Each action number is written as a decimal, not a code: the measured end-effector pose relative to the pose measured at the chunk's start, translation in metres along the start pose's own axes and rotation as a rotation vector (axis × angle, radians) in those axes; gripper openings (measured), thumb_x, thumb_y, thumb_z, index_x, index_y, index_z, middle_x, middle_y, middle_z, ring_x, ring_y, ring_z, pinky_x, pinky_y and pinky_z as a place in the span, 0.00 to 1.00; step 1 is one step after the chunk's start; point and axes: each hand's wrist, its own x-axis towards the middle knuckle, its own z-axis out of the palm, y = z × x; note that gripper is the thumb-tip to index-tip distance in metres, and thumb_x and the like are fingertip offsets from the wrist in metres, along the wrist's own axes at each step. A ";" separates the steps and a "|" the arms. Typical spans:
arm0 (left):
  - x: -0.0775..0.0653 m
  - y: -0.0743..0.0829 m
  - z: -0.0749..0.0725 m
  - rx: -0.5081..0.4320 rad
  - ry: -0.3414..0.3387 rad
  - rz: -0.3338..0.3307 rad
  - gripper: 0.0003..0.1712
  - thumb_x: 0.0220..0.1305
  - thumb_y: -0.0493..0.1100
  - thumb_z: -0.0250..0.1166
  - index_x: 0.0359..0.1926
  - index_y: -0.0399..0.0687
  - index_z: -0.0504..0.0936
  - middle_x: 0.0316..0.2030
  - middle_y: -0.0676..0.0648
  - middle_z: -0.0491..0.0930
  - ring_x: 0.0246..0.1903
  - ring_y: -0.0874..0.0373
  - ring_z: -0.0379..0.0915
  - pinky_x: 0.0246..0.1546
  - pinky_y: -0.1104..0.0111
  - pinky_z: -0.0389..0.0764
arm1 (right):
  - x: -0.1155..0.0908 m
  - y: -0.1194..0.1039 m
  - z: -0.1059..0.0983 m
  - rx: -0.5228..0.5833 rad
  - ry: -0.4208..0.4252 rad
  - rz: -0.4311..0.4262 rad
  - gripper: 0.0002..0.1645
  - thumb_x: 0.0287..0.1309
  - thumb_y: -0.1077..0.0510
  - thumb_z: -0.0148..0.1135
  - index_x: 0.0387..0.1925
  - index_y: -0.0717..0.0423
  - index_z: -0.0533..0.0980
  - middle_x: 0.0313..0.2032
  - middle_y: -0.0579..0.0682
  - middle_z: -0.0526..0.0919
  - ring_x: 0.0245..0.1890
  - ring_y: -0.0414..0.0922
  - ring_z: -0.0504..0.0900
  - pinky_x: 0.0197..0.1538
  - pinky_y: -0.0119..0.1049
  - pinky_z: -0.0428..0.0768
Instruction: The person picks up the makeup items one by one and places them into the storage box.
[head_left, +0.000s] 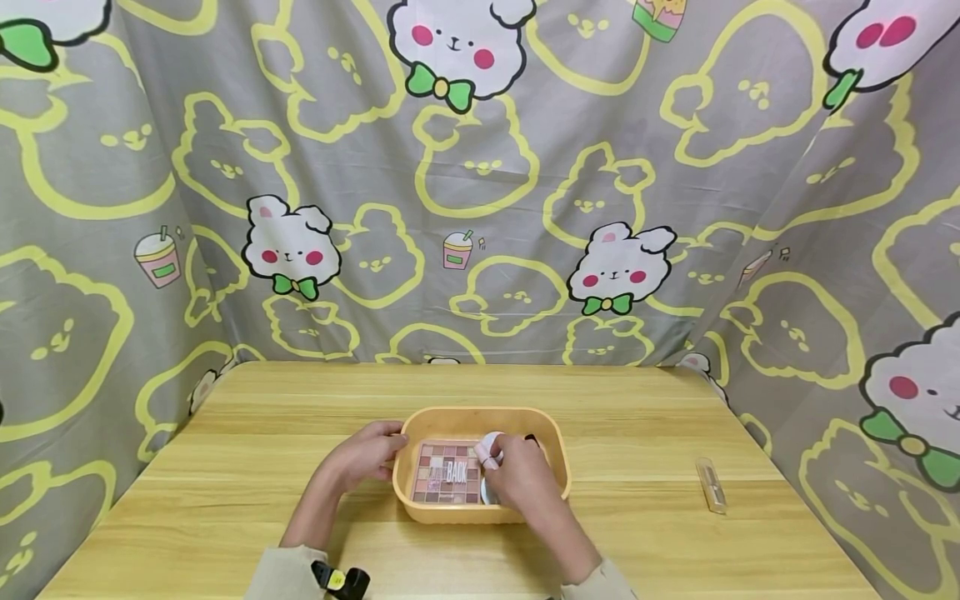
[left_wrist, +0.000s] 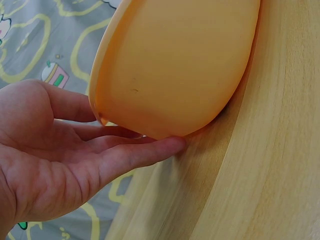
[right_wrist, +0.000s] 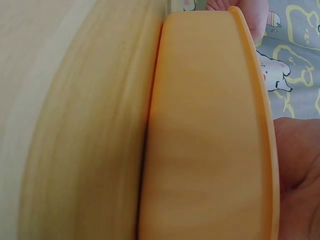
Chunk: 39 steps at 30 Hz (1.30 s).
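A yellow-orange plastic basin [head_left: 480,515] stands on the wooden table. My left hand [head_left: 367,457] grips its left end, with digits at the rim and along the outer wall [left_wrist: 175,65]. Inside, on the left, lies an eyeshadow palette [head_left: 435,473] with a grid of pink and brown squares. My right hand [head_left: 519,473] reaches into the basin and pinches a small pale pink tube [head_left: 482,452]. White round shapes and a small black item [head_left: 532,439] show around that hand, partly hidden by it. In the right wrist view, the basin wall hides the right hand's fingers.
To the right on the table [head_left: 637,533] lies a slim clear plastic case [head_left: 711,485] with a small thing inside. A grey curtain [head_left: 360,167] with yellow and white cartoon animals hangs behind the table and along both sides.
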 end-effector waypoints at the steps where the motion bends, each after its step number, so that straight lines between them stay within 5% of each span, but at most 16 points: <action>1: 0.000 0.000 0.000 0.001 -0.001 0.001 0.28 0.78 0.39 0.44 0.72 0.25 0.61 0.60 0.29 0.76 0.58 0.42 0.78 0.45 0.54 0.86 | 0.000 0.000 0.000 0.003 -0.003 0.001 0.08 0.49 0.63 0.74 0.27 0.55 0.79 0.19 0.45 0.78 0.22 0.41 0.73 0.25 0.33 0.71; 39: 0.000 0.001 0.001 0.012 0.024 -0.012 0.28 0.78 0.39 0.45 0.72 0.26 0.61 0.61 0.29 0.76 0.57 0.42 0.78 0.44 0.55 0.86 | -0.001 -0.001 0.004 -0.069 0.002 -0.006 0.12 0.51 0.59 0.74 0.28 0.57 0.76 0.19 0.48 0.74 0.22 0.43 0.70 0.27 0.36 0.71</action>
